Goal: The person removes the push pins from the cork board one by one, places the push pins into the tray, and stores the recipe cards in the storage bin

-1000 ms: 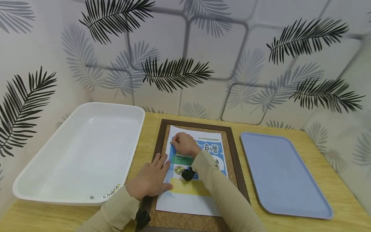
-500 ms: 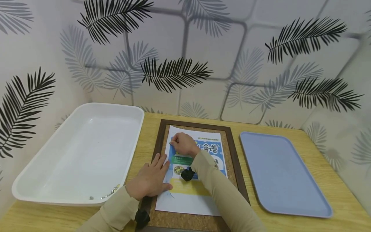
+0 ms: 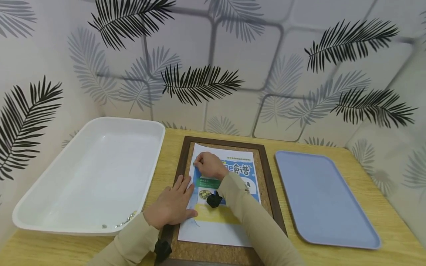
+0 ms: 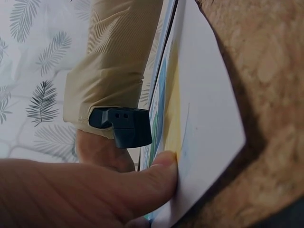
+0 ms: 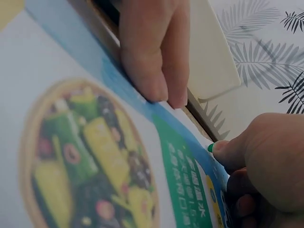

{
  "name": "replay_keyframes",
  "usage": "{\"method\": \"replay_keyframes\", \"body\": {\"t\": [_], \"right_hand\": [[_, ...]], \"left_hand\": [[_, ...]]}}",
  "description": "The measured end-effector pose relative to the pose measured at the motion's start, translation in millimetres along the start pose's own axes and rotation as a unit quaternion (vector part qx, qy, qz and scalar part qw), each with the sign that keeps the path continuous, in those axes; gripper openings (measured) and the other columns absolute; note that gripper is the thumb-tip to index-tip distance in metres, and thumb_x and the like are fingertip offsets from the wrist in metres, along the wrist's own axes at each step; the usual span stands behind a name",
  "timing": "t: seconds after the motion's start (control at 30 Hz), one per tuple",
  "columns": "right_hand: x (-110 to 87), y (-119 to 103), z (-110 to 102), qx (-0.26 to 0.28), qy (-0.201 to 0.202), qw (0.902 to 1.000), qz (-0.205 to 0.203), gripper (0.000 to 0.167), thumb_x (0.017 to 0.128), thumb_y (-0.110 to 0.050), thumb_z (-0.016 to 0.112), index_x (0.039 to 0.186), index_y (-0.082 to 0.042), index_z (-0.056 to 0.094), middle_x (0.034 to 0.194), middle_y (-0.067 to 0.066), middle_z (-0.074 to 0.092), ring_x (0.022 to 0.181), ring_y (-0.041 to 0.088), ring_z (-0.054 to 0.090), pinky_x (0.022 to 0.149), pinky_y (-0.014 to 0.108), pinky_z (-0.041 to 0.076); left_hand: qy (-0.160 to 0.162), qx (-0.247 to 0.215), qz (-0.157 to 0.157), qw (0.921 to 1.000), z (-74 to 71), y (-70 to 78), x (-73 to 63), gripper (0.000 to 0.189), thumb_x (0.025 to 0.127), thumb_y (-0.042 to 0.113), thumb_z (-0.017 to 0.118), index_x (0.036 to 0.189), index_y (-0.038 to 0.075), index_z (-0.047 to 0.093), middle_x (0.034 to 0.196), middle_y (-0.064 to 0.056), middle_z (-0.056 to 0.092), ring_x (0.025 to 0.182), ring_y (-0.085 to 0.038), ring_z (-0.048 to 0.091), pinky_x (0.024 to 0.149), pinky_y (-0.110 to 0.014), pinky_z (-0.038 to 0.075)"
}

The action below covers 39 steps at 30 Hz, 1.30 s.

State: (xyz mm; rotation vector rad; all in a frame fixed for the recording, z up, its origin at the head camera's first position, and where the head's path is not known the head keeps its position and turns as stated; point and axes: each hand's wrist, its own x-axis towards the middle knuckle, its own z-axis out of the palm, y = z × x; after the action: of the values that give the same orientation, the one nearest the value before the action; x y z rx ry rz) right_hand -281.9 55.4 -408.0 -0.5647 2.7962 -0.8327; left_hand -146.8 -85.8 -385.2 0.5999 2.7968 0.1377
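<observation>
A printed poster [image 3: 213,233] with blue, green and yellow areas and a food picture lies on a cork board [image 3: 206,253] with a dark brown frame. My left hand [image 3: 170,205] rests flat on the poster's left edge, fingers spread, and its thumb [image 4: 159,178] presses the paper in the left wrist view. At the poster's upper left edge, my right hand [image 3: 211,165] has its fingers curled and pinches a small green thumbtack [image 5: 211,147]. Only the tack's green head shows beside the thumb; its point is hidden. The poster's lower corner stands slightly off the cork in the left wrist view.
To the left is a deep white tray [image 3: 83,177] with several small shiny pieces [image 3: 126,219] in its near right corner. A flat blue-grey tray [image 3: 326,199] lies right of the board on the wooden table [image 3: 382,207]. A patterned wall [image 3: 233,118] rises behind.
The right hand's fingertips have shifted very slightly at the poster's left edge, and the tack there shows a bit more. The left hand stays in place.
</observation>
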Motion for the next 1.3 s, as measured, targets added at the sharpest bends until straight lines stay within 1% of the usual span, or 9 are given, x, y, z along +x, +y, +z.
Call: {"method": "replay_keyframes", "body": {"t": [0.27, 0.4, 0.57, 0.67, 0.8, 1.03, 1.17, 1.3], "right_hand": [[0.1, -2.2, -0.7, 0.023, -0.012, 0.9996, 0.013, 0.015, 0.098, -0.017, 0.055, 0.096, -0.006, 0.066, 0.083, 0.003, 0.062, 0.071, 0.013, 0.053, 0.070, 0.026, 0.043], [1.3, -1.9, -1.6, 0.026, -0.012, 0.9995, 0.015, 0.015, 0.098, -0.017, 0.055, 0.096, -0.006, 0.065, 0.083, 0.003, 0.061, 0.072, 0.013, 0.052, 0.071, 0.026, 0.043], [1.2, -0.2, -2.6, 0.026, -0.014, 0.9994, 0.018, 0.015, 0.099, -0.017, 0.054, 0.096, -0.007, 0.065, 0.082, 0.001, 0.060, 0.070, 0.013, 0.052, 0.068, 0.025, 0.042], [1.2, -0.1, -3.2, 0.028, -0.012, 0.9994, 0.015, 0.014, 0.099, -0.017, 0.054, 0.096, -0.007, 0.064, 0.080, 0.002, 0.059, 0.069, 0.013, 0.051, 0.068, 0.025, 0.041], [1.7, -1.1, -2.6, 0.043, -0.015, 0.9989, 0.013, 0.014, 0.099, -0.018, 0.054, 0.097, -0.007, 0.063, 0.081, 0.002, 0.058, 0.070, 0.014, 0.051, 0.069, 0.026, 0.041], [-1.4, 0.4, 0.8, 0.087, -0.033, 0.9954, 0.023, 0.016, 0.100, -0.016, 0.053, 0.100, -0.005, 0.064, 0.083, 0.003, 0.058, 0.071, 0.013, 0.050, 0.068, 0.025, 0.041], [-5.9, 3.0, -3.6, 0.094, -0.034, 0.9948, 0.018, 0.017, 0.100, -0.016, 0.052, 0.101, -0.003, 0.064, 0.083, 0.005, 0.059, 0.069, 0.014, 0.050, 0.066, 0.026, 0.042], [-10.1, 9.1, -12.2, 0.098, -0.021, 0.9949, 0.013, 0.017, 0.100, -0.015, 0.052, 0.102, -0.002, 0.064, 0.084, 0.006, 0.059, 0.068, 0.015, 0.050, 0.065, 0.027, 0.043]], "left_hand": [[-0.001, -0.003, -0.003, 1.0000, 0.9, -1.6, 0.6, 0.079, 0.091, 0.049, 0.059, 0.148, 0.001, 0.034, 0.160, -0.018, 0.017, 0.148, -0.036, 0.014, 0.109, -0.054, 0.033], [0.000, -0.005, -0.002, 1.0000, 0.5, -2.0, 1.3, 0.079, 0.091, 0.049, 0.059, 0.148, 0.001, 0.034, 0.160, -0.018, 0.016, 0.148, -0.036, 0.013, 0.109, -0.054, 0.033], [-0.004, -0.006, 0.000, 1.0000, -0.4, -1.6, 2.1, 0.079, 0.092, 0.049, 0.058, 0.149, 0.001, 0.033, 0.160, -0.017, 0.015, 0.148, -0.035, 0.013, 0.109, -0.054, 0.032], [0.001, -0.008, 0.003, 1.0000, -0.9, -2.2, 2.2, 0.079, 0.092, 0.049, 0.059, 0.149, 0.001, 0.033, 0.160, -0.018, 0.016, 0.148, -0.036, 0.013, 0.108, -0.054, 0.033], [0.007, -0.012, 0.002, 0.9999, -2.2, -3.8, 0.0, 0.079, 0.091, 0.048, 0.060, 0.148, 0.000, 0.034, 0.160, -0.018, 0.017, 0.148, -0.036, 0.014, 0.108, -0.055, 0.034], [-0.001, -0.007, 0.001, 1.0000, 0.1, -6.2, -4.3, 0.080, 0.090, 0.051, 0.060, 0.148, 0.002, 0.035, 0.160, -0.016, 0.020, 0.147, -0.035, 0.016, 0.105, -0.055, 0.036], [0.001, -0.011, 0.003, 0.9999, 1.0, -5.6, -3.6, 0.079, 0.090, 0.051, 0.060, 0.148, 0.003, 0.035, 0.160, -0.015, 0.020, 0.148, -0.034, 0.016, 0.104, -0.056, 0.036], [0.012, -0.011, 0.009, 0.9998, -0.7, -4.3, -0.3, 0.079, 0.090, 0.051, 0.060, 0.148, 0.002, 0.036, 0.160, -0.016, 0.020, 0.147, -0.035, 0.016, 0.103, -0.055, 0.038]]}}
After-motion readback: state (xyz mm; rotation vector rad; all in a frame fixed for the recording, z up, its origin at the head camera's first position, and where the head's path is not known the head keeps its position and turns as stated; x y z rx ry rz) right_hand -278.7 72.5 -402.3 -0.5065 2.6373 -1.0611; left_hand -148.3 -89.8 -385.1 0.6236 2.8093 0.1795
